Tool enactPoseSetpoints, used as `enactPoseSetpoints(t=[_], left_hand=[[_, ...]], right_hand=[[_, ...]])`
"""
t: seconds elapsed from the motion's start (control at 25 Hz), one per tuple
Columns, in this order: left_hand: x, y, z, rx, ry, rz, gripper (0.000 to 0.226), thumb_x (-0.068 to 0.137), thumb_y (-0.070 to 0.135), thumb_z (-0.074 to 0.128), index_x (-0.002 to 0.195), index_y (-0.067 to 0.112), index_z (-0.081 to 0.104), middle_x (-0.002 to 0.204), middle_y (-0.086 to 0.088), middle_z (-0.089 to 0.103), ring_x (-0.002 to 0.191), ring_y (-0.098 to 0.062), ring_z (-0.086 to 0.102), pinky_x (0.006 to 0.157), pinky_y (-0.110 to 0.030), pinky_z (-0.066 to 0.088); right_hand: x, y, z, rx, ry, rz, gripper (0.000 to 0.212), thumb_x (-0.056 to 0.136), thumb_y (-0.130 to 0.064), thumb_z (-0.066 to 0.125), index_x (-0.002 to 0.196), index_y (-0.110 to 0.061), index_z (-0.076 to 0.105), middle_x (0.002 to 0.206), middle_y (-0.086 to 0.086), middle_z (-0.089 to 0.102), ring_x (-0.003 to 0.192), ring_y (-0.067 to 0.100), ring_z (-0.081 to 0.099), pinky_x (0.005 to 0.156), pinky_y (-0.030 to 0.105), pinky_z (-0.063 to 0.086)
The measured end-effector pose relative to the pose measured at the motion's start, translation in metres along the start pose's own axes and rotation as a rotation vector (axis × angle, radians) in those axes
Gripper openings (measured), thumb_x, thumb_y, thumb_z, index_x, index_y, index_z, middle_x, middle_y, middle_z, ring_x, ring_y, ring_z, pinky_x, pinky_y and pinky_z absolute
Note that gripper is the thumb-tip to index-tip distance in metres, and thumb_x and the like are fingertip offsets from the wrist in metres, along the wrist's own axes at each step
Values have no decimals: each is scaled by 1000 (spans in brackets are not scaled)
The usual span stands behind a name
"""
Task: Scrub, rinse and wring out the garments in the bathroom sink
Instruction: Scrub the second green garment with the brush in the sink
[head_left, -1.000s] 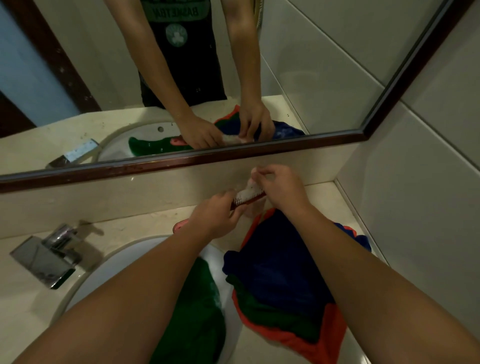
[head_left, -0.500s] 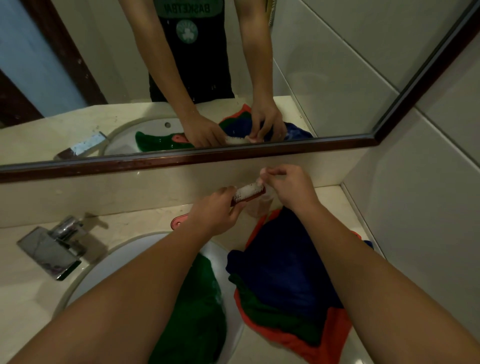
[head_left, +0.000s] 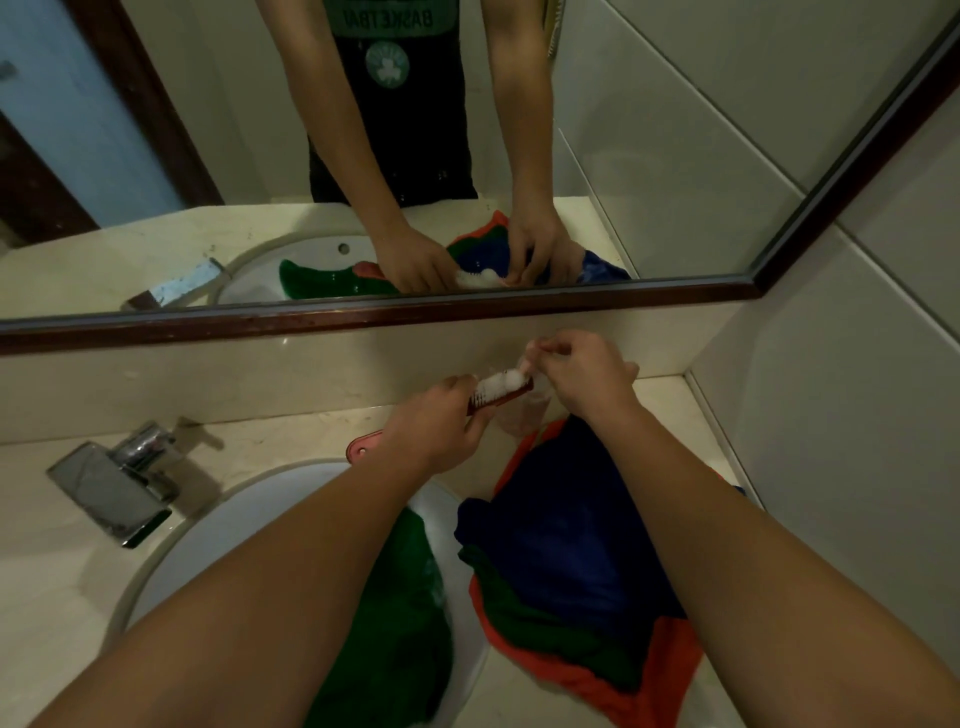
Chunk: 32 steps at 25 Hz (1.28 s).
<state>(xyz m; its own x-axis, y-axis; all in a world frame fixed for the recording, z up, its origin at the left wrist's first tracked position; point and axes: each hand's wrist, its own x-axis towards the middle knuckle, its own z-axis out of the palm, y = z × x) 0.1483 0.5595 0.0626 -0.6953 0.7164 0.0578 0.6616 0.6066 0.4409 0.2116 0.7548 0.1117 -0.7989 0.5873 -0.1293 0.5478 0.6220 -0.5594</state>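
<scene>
Over the far counter (head_left: 260, 431), my left hand (head_left: 436, 431) is gripping the brush (head_left: 501, 389), axis running near-left to far-right, right hand (head_left: 582, 374) pinching foam (head_left: 511, 379) at its tip, garment pile (head_left: 561, 545) lying nearer, under my right arm.

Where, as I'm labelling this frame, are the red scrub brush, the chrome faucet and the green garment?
red scrub brush (head_left: 492, 387): head view, white bristles.
chrome faucet (head_left: 106, 493): head view, flat spout top.
green garment (head_left: 410, 639): head view, middle of visible cloth.
</scene>
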Motion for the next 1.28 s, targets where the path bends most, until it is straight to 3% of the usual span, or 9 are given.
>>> enactPoseSetpoints(t=[0.24,0.36,0.48,0.56,0.68,0.84,1.04,1.16,1.28], left_hand=[[-60,-13,-5,-230,18,-230,50,101,44,55,145,21,43,121,-5,64,104,-25,64,80,-36,51],[-100,-20,-5,-547,80,-277,39,100,43,59,131,24,47,113,-1,65,94,-17,66,80,-38,57],[-139,-28,-7,-780,49,-352,24,101,43,57,113,23,51,98,1,69,77,-8,69,65,-31,59],[-159,-43,-9,-817,62,-390,24,103,46,50,113,25,55,100,2,70,85,-9,70,77,-40,61],[-187,-73,-11,-777,61,-412,30,108,41,35,122,27,58,120,1,60,105,-8,60,97,-35,48],[-209,-99,-4,-698,54,-512,44,106,49,31,139,25,47,141,5,36,129,-18,43,113,-41,34],[-216,-129,9,-690,15,-567,40,100,54,36,132,34,50,145,3,40,131,-22,43,115,-48,31],[-228,-160,32,-265,-89,-507,55,101,45,25,144,27,54,157,3,40,142,-21,34,113,-40,22],[-231,-196,68,0,-267,-463,57,105,44,17,159,27,26,169,2,15,155,-18,9,123,-41,5]], right_hand=[[-53,-3,15,65,258,-230,26,104,-42,50,109,-28,72,101,-3,68,95,17,60,84,37,45],[-111,-15,70,266,-73,-166,27,107,-38,48,110,-23,70,98,-6,69,88,9,62,76,28,48],[-158,-44,116,537,-288,-59,28,109,-40,44,100,-38,70,88,-21,71,86,8,66,77,29,53],[-177,-64,134,788,-384,65,28,109,-35,46,102,-37,73,96,-13,77,93,15,73,79,31,59],[-200,-83,161,899,-444,116,28,109,-35,48,116,-26,74,109,4,77,105,24,73,90,44,61],[-212,-97,189,918,-461,80,31,109,-35,48,131,-24,67,114,7,75,108,25,71,89,43,59],[-208,-98,217,801,-382,54,32,107,-38,51,137,-41,62,98,2,74,71,11,68,65,27,56],[-202,-73,251,616,-316,94,42,97,-63,49,134,-46,59,120,-10,70,99,4,68,91,36,57],[-197,-43,290,497,-328,206,49,101,-55,52,146,-36,50,136,-6,63,122,15,62,106,47,51]])
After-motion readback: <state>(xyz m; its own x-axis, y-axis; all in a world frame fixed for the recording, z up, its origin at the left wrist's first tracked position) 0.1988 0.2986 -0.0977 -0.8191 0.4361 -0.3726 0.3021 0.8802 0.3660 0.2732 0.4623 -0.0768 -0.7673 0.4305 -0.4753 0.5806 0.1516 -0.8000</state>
